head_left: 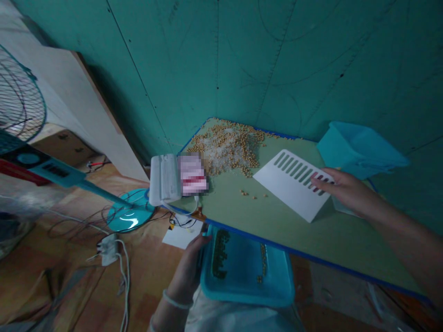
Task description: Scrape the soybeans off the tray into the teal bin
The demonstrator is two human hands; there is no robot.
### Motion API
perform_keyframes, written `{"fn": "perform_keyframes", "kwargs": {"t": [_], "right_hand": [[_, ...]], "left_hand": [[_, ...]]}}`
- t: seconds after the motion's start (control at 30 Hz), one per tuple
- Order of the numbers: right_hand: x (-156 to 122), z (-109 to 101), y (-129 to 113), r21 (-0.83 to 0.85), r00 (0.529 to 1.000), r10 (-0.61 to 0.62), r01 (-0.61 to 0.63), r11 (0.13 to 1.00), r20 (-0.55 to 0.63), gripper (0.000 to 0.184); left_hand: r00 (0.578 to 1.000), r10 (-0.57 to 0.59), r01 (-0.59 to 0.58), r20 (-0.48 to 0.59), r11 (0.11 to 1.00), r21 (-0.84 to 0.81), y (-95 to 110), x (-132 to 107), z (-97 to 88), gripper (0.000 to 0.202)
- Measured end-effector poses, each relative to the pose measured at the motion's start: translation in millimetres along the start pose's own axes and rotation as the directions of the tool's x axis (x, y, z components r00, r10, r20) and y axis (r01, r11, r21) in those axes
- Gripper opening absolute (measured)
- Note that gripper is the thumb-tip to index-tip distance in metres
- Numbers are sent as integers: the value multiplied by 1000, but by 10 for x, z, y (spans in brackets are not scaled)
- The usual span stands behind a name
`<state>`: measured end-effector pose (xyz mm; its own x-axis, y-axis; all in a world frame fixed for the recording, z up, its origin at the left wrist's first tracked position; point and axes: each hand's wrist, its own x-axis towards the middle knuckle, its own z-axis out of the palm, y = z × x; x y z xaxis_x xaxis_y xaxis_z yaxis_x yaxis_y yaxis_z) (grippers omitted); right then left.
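My left hand (pixel 189 267) grips the left rim of a blue plastic tray (pixel 245 272) held below the table's near edge; a few beans lie inside it. My right hand (pixel 341 186) rests with fingers curled over the upper edge of a white slotted board (pixel 289 182) that leans on the green table (pixel 242 212). A heap of yellow beans mixed with white grains (pixel 226 147) lies at the table's far left corner, with a few stray beans between the heap and the board.
A white device with a blurred label (pixel 173 179) sits on the table's left corner, its cable hanging down. A blue bin (pixel 360 147) stands behind the board. A standing fan (pixel 20 120), its round base (pixel 126 214) and a power strip (pixel 109 249) occupy the floor left.
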<state>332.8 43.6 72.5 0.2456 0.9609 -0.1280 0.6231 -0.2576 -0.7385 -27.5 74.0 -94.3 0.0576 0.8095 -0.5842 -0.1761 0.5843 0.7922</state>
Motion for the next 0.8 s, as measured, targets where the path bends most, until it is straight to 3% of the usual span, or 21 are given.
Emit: {"fn": "perform_keyframes", "kwargs": {"t": [0.23, 0.63, 0.8], "right_hand": [[40, 153, -7, 241, 990, 114, -132, 962, 88, 25], [319, 361, -130, 284, 944, 74, -171, 943, 322, 17], [331, 415, -188, 280, 905, 67, -199, 939, 419, 19]], "left_hand": [[998, -62, 61, 26, 997, 38, 88, -45, 10, 28], [997, -69, 69, -19, 998, -2, 253, -211, 103, 30], [994, -103, 101, -28, 993, -65, 293, -557, 175, 11]]}}
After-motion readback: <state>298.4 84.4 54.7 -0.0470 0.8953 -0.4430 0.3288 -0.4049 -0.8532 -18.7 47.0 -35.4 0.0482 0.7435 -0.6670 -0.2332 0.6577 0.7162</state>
